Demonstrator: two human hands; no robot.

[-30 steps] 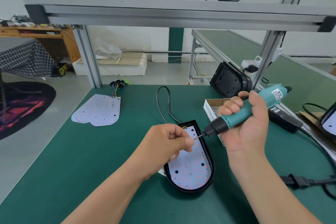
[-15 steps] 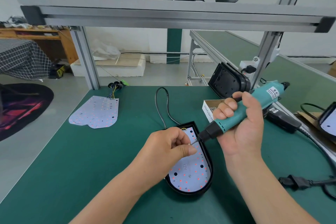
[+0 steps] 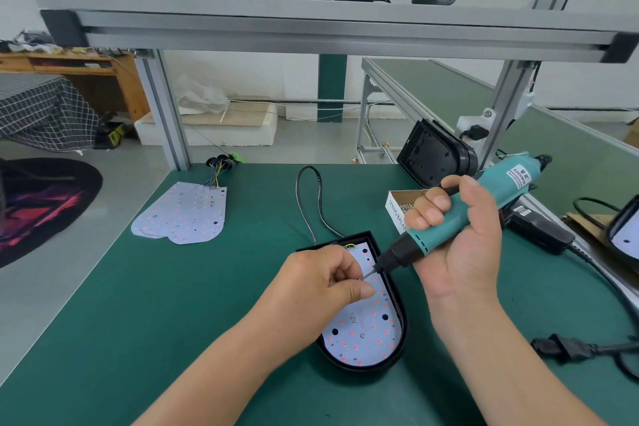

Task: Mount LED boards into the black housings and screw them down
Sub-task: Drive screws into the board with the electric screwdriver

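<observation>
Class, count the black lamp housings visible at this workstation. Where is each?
3. Nearest black plastic housing, holding a white LED board; leaning black housing at the back right; cut-off black housing at the right edge. Others may be hidden behind the leaning one.

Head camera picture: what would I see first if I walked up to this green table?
Probably the teal electric screwdriver, gripped in the right hand right of centre and slanting down. Its thin metal bit meets the pinching left hand over the white LED board dotted with red, which lies in the black rounded housing at the middle. A pile of similar white boards lies far left on the table.
</observation>
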